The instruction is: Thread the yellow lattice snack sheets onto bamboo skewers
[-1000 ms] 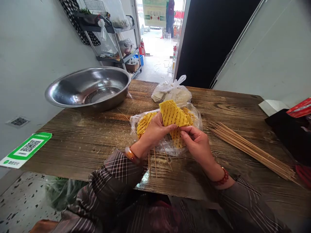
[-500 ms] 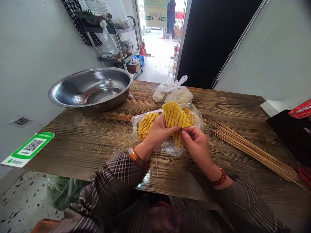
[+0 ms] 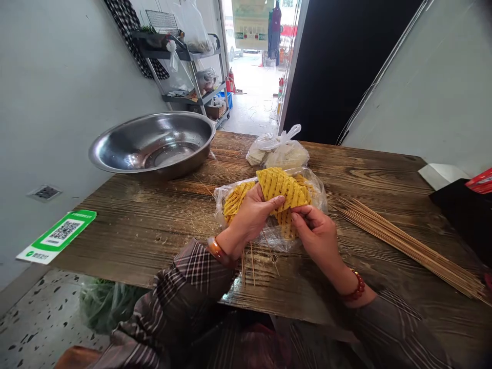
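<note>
A yellow slitted food sheet [image 3: 283, 188] is held up over the table, its surface crossed by rows of cuts. My left hand [image 3: 249, 212] grips its left side, thumb across the front. At its lower right corner, the thumb and fingers of my right hand [image 3: 318, 230] are pinched together. Beneath lies an opened clear plastic bag [image 3: 282, 245] with more yellow sheets [image 3: 236, 200], partly hidden by my hands. A few loose thin sticks [image 3: 252, 264] lie on the table below my left hand.
A large steel basin [image 3: 154, 143] stands at the left on the wooden table [image 3: 161, 220]. A knotted white plastic bag [image 3: 279, 148] sits behind the yellow sheets. Bamboo skewers [image 3: 407, 246] lie bundled at the right. A green QR card [image 3: 57, 236] is at the left edge.
The whole view has shifted slightly, so the scene sits a little farther right and lower. The sheet tilts a little differently; both hands keep hold of it.
</note>
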The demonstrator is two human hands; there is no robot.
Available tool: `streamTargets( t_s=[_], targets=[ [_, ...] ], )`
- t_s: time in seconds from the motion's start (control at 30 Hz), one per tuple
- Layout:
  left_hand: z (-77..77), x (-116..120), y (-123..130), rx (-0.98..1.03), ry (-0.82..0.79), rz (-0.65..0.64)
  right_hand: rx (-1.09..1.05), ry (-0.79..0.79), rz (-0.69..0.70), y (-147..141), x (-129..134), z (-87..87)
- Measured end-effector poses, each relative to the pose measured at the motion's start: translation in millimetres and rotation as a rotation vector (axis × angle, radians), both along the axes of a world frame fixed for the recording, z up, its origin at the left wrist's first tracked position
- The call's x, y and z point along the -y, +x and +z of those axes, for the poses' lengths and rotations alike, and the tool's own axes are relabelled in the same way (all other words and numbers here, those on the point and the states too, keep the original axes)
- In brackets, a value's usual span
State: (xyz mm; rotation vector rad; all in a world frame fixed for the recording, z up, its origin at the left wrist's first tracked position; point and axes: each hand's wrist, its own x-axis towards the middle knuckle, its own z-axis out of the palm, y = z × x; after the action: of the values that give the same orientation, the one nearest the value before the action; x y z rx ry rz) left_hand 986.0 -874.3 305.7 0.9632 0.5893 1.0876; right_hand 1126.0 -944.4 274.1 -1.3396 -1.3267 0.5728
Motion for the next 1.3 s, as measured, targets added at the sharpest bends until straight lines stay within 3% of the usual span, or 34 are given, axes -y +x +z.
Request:
streamTargets(
  t_s=[0.73, 1.03, 1.3],
  targets=[
    [-8.3, 4.7, 4.3, -0.036, 0.051, 0.008, -0.421, -0.076, 0.061, -6.2, -4.0, 5.4],
    [-0.1, -1.1, -0.1, 0.001, 0.023, 0.054, -0.245, -0.051, 0.096, -4.1, -0.1, 6.2],
    [-3.3, -0.8, 1.3, -0.049, 0.058, 0.083, -0.156, -0.034, 0.046, -2.8, 0.8, 0.4]
  ],
)
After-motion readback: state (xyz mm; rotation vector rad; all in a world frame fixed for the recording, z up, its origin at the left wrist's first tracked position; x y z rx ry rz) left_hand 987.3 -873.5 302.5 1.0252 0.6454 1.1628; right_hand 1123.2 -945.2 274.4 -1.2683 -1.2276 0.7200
